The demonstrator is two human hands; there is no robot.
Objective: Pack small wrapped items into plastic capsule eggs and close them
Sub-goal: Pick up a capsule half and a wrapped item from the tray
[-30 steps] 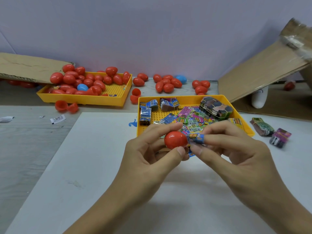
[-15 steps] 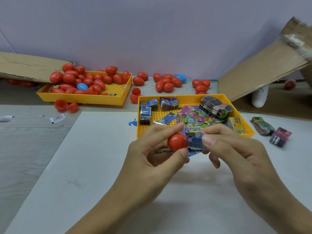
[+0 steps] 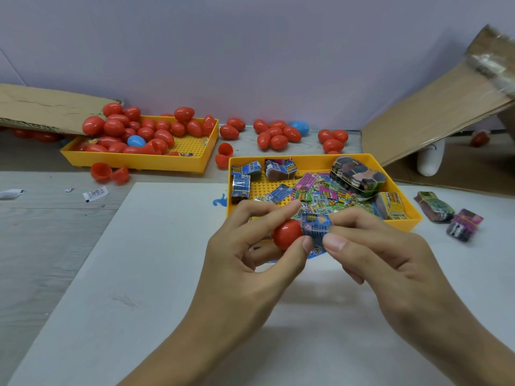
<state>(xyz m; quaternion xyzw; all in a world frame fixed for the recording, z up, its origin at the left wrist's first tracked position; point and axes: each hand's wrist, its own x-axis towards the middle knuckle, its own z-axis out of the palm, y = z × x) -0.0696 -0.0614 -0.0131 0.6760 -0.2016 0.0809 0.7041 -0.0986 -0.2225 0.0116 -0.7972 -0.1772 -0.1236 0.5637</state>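
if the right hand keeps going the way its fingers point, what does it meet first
The right hand points left, pinching a blue wrapped item. First in that line is the red egg half held by the left hand; the item already seems to touch its open side, though depth is unclear.

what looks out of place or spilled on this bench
Red eggs lie loose against the wall, outside the far yellow tray. Opened halves sit in front of that tray, and two banded bundles lie right of the near tray.
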